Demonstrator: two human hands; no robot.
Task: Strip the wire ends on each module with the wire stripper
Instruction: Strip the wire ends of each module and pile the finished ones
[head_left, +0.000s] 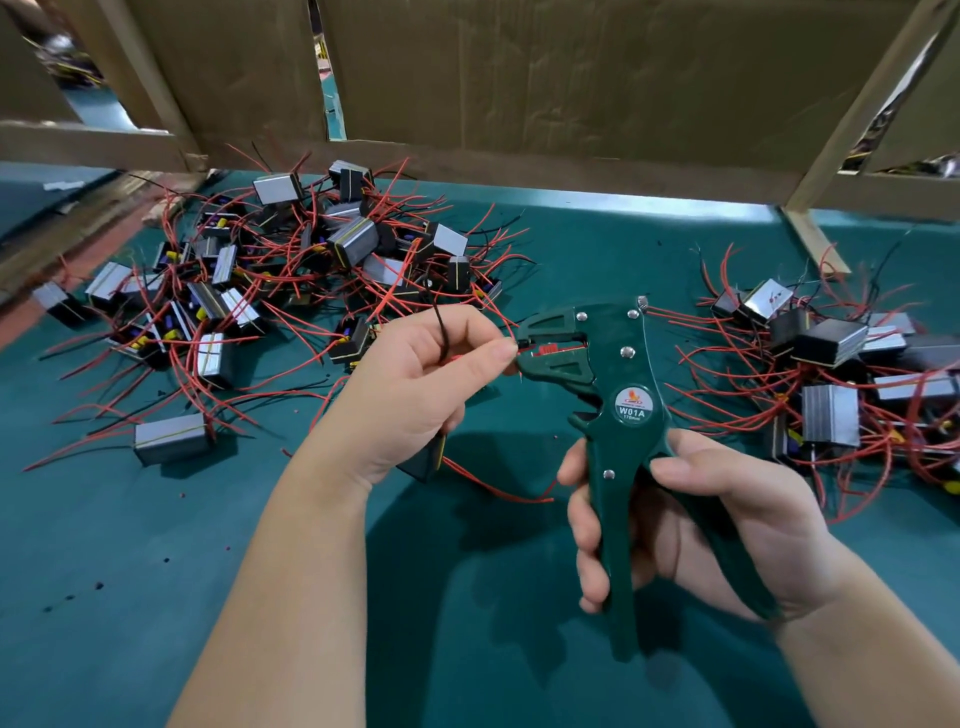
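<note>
Teal table (119, 613), two module heaps (311, 260)

Smooth dark green finish with a soft sheen on the wire stripper (628, 374), with bright metal rivets (627, 352) and a glossy round label (630, 402). Matt teal cloth-like covering on the table (156, 571); grey, finely lined metal faces and matt black sides on the modules (355, 240), smooth red plastic insulation on the wires (524, 501). Behind, matt brown creased cardboard (571, 78) and pale unpainted wood slats (815, 239).

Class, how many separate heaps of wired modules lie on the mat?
2: left heap beyond the left hand, right heap right of the wire stripper; more may be off-frame.
</note>
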